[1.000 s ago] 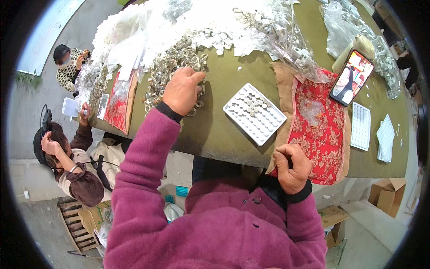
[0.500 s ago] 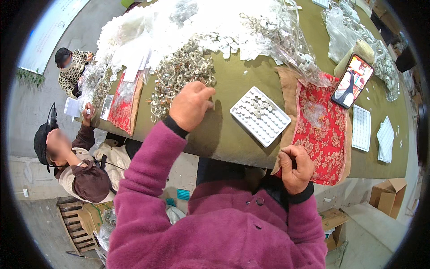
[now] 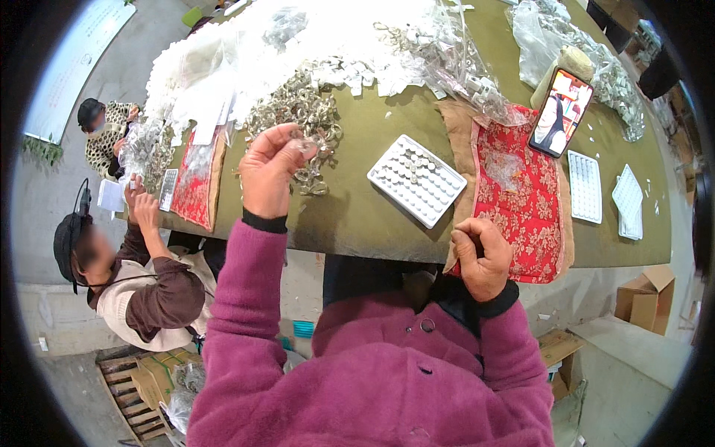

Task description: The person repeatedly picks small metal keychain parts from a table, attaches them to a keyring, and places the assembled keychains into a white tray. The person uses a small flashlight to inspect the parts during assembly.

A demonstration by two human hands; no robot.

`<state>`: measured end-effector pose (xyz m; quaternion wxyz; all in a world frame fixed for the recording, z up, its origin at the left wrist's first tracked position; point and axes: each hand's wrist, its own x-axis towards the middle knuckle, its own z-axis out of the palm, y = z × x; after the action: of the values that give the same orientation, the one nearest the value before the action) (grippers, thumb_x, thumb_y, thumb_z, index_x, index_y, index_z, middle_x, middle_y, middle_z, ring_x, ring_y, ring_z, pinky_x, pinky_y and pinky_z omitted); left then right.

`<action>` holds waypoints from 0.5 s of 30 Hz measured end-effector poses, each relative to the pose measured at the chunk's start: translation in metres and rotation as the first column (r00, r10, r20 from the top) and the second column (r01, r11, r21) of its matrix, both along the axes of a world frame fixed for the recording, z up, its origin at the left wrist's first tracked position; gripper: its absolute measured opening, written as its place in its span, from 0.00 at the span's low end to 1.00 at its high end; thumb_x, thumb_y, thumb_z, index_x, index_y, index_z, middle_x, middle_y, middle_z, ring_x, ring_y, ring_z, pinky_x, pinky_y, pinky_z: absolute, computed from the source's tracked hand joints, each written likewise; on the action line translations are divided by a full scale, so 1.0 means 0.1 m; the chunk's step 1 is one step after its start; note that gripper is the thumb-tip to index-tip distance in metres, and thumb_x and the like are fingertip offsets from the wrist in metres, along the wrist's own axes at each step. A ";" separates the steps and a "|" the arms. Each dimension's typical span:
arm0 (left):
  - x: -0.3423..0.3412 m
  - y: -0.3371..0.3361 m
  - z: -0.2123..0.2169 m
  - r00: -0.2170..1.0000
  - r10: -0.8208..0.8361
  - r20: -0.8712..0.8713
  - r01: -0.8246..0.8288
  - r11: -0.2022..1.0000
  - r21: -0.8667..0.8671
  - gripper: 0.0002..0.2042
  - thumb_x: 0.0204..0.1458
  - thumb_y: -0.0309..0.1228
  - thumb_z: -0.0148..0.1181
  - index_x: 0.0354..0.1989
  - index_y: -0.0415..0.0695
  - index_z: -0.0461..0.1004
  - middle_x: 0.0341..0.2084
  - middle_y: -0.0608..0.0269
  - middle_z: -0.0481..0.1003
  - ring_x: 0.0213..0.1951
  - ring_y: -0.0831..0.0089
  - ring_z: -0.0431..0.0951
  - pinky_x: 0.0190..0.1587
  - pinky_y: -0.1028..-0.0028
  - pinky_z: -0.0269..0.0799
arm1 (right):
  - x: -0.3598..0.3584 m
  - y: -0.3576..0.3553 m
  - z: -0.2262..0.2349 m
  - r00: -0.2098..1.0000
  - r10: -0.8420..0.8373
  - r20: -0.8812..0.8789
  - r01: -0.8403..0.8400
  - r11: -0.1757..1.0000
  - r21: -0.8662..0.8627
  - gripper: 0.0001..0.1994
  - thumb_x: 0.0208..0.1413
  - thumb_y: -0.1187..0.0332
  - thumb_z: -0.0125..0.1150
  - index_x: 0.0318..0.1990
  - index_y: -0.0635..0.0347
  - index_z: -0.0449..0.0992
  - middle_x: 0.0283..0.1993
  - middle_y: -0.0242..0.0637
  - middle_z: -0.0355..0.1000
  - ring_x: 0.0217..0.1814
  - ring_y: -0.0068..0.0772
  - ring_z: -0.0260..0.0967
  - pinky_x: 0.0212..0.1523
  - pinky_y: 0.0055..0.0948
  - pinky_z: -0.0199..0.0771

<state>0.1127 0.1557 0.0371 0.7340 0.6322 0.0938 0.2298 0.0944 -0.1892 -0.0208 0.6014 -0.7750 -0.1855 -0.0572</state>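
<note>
My left hand is raised at the near side of a heap of small silvery ring-like pieces. Between its thumb and fingers it pinches one small shiny ring-like piece, partly hidden by the fingertips. My right hand rests by the lower left edge of a red cloth with a gold flower pattern. Its fingers are curled, thumb pressed to forefinger; what lies in them, if anything, I cannot make out. Between the hands, a white tray holds rows of small round pieces, with several more heaped toward its far left.
White tags and clear plastic bags cover the table's far side. A phone leans on a roll beyond the red cloth. More white trays lie at the right. At the left, a co-worker sits by another red cloth.
My left hand has moved left and turned upward off the heap, now pinching a small piece. My right hand stays by the cloth. The co-worker's hand has dropped from the head to the table.
</note>
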 end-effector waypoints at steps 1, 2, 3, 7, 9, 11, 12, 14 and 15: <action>-0.07 -0.07 0.02 0.997 -0.073 -0.017 0.073 0.997 0.017 0.09 0.62 0.17 0.63 0.49 0.37 0.81 0.38 0.60 0.83 0.38 0.73 0.83 0.47 0.69 0.84 | 0.00 0.03 0.05 0.998 0.003 -0.071 -0.001 0.999 0.037 0.10 0.57 0.78 0.70 0.45 0.64 0.78 0.38 0.42 0.77 0.35 0.43 0.76 0.38 0.35 0.76; -0.15 -0.17 0.04 0.988 -0.083 -0.130 0.091 0.994 0.054 0.08 0.61 0.17 0.63 0.48 0.37 0.80 0.38 0.59 0.84 0.38 0.72 0.84 0.46 0.70 0.83 | 0.00 0.07 0.10 1.000 0.007 0.026 -0.008 1.000 0.011 0.12 0.56 0.78 0.71 0.47 0.64 0.78 0.41 0.43 0.77 0.39 0.44 0.76 0.42 0.35 0.77; -0.24 -0.30 0.02 0.980 -0.158 -0.119 0.162 0.987 0.021 0.08 0.61 0.17 0.64 0.48 0.37 0.80 0.38 0.59 0.84 0.38 0.72 0.84 0.45 0.70 0.83 | 0.01 0.12 0.16 0.993 0.010 0.121 -0.008 1.000 -0.015 0.14 0.56 0.77 0.72 0.49 0.64 0.78 0.45 0.43 0.77 0.43 0.45 0.77 0.46 0.36 0.77; -0.54 -0.92 -0.16 0.974 -0.215 -0.068 0.189 0.943 -0.275 0.10 0.58 0.15 0.67 0.47 0.37 0.80 0.41 0.58 0.84 0.38 0.72 0.84 0.42 0.71 0.83 | 0.02 0.41 0.37 0.928 0.131 0.350 -0.119 0.991 -0.057 0.27 0.51 0.75 0.76 0.60 0.63 0.76 0.58 0.48 0.75 0.61 0.52 0.73 0.62 0.44 0.74; -0.65 -1.10 -0.24 0.975 -0.216 -0.060 0.166 0.876 -0.453 0.11 0.55 0.14 0.69 0.46 0.36 0.79 0.44 0.57 0.82 0.39 0.71 0.84 0.42 0.71 0.83 | 0.06 0.56 0.40 0.932 0.224 0.283 -0.215 0.975 -0.064 0.27 0.50 0.77 0.76 0.60 0.62 0.77 0.57 0.47 0.77 0.60 0.51 0.75 0.60 0.42 0.76; -0.71 -1.20 -0.30 0.970 -0.243 -0.022 0.203 0.851 -0.484 0.11 0.55 0.15 0.70 0.44 0.37 0.78 0.42 0.58 0.81 0.40 0.72 0.83 0.41 0.71 0.83 | 0.10 0.59 0.37 0.911 0.268 0.312 -0.290 0.957 0.025 0.24 0.51 0.79 0.74 0.58 0.63 0.79 0.55 0.46 0.78 0.55 0.49 0.78 0.56 0.39 0.79; -0.73 -1.22 -0.32 0.967 -0.256 0.007 0.222 0.824 -0.522 0.10 0.55 0.15 0.70 0.43 0.38 0.78 0.41 0.58 0.81 0.40 0.72 0.83 0.41 0.72 0.82 | 0.10 0.57 0.35 0.901 0.298 0.315 -0.330 0.942 0.054 0.22 0.52 0.80 0.73 0.56 0.63 0.80 0.54 0.46 0.79 0.53 0.48 0.79 0.54 0.38 0.80; -0.75 -1.22 -0.32 0.963 -0.269 0.002 0.222 0.792 -0.569 0.11 0.56 0.15 0.69 0.46 0.37 0.79 0.41 0.59 0.81 0.40 0.72 0.82 0.40 0.72 0.82 | 0.08 0.51 0.28 0.940 0.257 0.226 -0.283 0.955 0.090 0.14 0.56 0.82 0.70 0.50 0.65 0.81 0.46 0.43 0.79 0.45 0.40 0.81 0.46 0.33 0.81; -0.76 -1.22 -0.31 0.958 -0.286 -0.002 0.230 0.774 -0.590 0.12 0.56 0.16 0.69 0.48 0.37 0.79 0.41 0.59 0.81 0.39 0.72 0.82 0.40 0.73 0.82 | 0.05 0.47 0.26 0.961 0.243 0.132 -0.260 0.956 0.136 0.13 0.56 0.81 0.70 0.49 0.64 0.81 0.44 0.43 0.79 0.44 0.41 0.81 0.45 0.34 0.80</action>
<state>0.0371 0.0333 0.0058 0.9117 0.3928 0.1057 0.0580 0.0997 -0.1423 0.0048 0.6495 -0.6925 -0.3116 -0.0382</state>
